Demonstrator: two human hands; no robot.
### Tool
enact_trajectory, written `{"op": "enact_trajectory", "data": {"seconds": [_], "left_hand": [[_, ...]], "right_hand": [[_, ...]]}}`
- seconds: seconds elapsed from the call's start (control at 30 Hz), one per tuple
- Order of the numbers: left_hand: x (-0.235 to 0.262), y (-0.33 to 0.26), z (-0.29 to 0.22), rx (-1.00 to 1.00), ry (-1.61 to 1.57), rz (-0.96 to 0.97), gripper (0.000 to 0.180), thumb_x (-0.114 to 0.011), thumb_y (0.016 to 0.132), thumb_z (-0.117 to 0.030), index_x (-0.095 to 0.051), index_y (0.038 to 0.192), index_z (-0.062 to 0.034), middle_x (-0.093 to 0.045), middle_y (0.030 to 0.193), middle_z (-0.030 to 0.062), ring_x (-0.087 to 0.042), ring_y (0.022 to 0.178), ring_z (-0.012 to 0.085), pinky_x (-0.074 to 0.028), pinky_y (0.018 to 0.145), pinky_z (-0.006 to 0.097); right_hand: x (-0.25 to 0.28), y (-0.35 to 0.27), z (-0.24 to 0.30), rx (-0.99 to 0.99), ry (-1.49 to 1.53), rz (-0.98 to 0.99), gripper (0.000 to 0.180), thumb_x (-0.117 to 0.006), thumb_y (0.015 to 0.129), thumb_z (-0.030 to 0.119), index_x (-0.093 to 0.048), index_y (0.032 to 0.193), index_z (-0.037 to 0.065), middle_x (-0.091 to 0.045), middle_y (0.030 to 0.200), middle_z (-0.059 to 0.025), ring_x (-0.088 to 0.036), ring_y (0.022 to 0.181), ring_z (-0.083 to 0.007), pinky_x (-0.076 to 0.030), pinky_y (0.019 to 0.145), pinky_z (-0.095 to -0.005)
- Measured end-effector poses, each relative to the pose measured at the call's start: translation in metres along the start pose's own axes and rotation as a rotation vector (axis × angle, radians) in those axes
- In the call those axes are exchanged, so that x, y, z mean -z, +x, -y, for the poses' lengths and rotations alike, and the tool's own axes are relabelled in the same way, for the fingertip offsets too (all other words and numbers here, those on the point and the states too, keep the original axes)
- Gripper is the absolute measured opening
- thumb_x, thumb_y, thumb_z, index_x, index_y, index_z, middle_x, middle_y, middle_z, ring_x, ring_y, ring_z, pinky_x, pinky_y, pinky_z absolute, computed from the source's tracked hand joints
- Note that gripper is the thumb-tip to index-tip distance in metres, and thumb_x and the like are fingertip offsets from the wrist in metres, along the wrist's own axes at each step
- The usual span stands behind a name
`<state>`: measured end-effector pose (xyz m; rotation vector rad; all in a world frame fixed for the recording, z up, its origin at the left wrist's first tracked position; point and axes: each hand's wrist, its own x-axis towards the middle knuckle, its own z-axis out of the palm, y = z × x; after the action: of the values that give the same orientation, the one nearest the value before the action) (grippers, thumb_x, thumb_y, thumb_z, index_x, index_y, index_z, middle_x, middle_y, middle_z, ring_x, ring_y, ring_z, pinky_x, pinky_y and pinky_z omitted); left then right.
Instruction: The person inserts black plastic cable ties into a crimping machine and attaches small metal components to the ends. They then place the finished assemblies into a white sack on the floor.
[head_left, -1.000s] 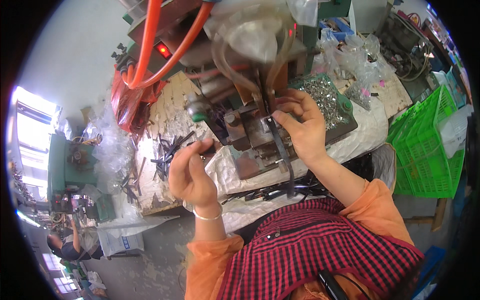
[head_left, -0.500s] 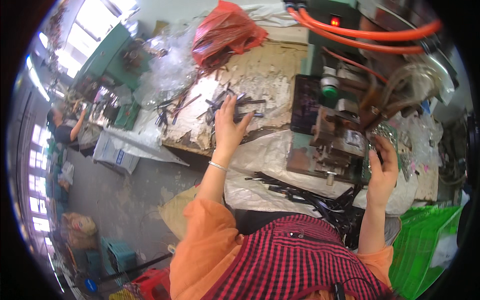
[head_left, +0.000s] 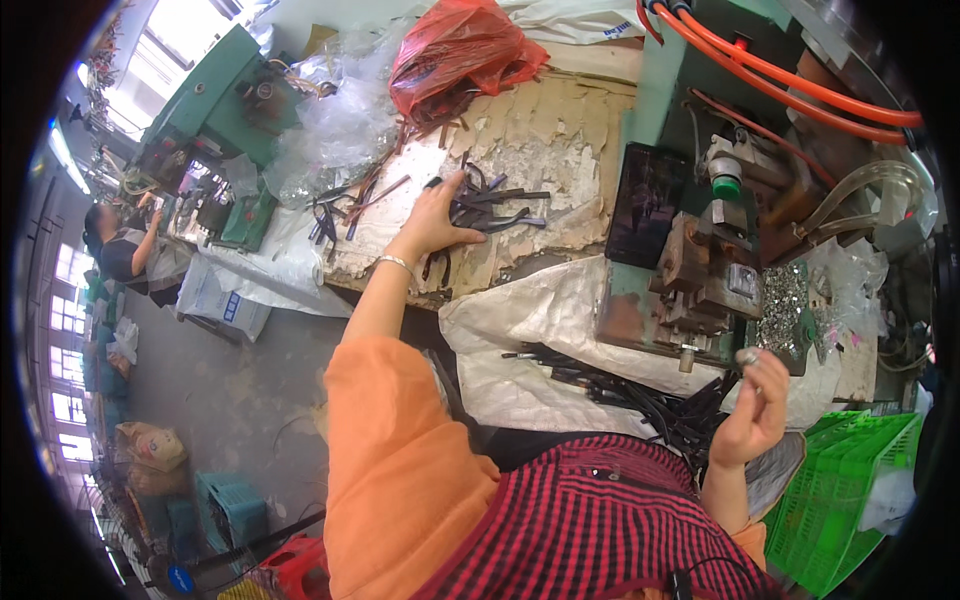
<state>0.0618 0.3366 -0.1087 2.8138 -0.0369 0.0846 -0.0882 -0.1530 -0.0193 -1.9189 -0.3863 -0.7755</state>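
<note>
My left hand (head_left: pixel 432 222) lies over a loose pile of dark, narrow strips (head_left: pixel 500 207) on the worn tabletop. Its thumb and fingers are spread around the near side of the pile, and a dark tip shows beside one finger. Curled in front of the green machine, my right hand (head_left: pixel 752 408) pinches a small shiny metal piece (head_left: pixel 748 357) between thumb and fingers. Beyond it sits a tray of small metal pieces (head_left: pixel 784 312), beside the machine's metal block (head_left: pixel 712 272). More dark strips (head_left: pixel 640 398) lie in a bundle on the pale sheet before me.
A red plastic bag (head_left: pixel 455 60) and clear plastic wrapping (head_left: pixel 335 140) occupy the table's far side. A dark-screened phone (head_left: pixel 643 205) leans by the machine. Orange hoses (head_left: pixel 790 75) arch overhead at right. A green crate (head_left: pixel 840 500) stands at lower right. Another person (head_left: pixel 125 250) sits far left.
My right hand has drawn back from the metal-piece tray toward me, now with a small piece in its fingers. My left hand has come down onto the strips. The view has shifted slightly.
</note>
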Motion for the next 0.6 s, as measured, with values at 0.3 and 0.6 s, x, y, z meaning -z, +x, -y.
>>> {"op": "enact_trajectory", "data": {"seconds": [0.3, 0.6], "left_hand": [[0.008, -0.029, 0.007, -0.037, -0.101, -0.251, 0.109, -0.091, 0.068, -0.043, -0.035, 0.152, -0.0025, -0.051, 0.142, 0.0274, -0.049, 0.131, 0.0422, -0.039, 0.111, 0.044], [-0.03, -0.033, -0.023, 0.076, -0.166, -0.269, 0.124, -0.089, 0.064, -0.054, -0.025, 0.154, 0.003, -0.038, 0.151, 0.0321, -0.04, 0.138, 0.0461, -0.033, 0.114, 0.049]], "right_hand": [[-0.174, 0.027, 0.022, -0.277, 0.188, 0.561, 0.044, -0.07, 0.087, 0.018, -0.06, 0.128, 0.004, -0.065, 0.124, -0.0186, -0.061, 0.117, -0.0356, -0.046, 0.101, -0.0407], [-0.367, 0.07, -0.084, -0.391, -0.307, 0.324, 0.051, -0.064, 0.092, 0.034, -0.058, 0.128, -0.001, -0.058, 0.132, -0.0252, -0.051, 0.126, -0.0403, -0.042, 0.105, -0.0475]]}}
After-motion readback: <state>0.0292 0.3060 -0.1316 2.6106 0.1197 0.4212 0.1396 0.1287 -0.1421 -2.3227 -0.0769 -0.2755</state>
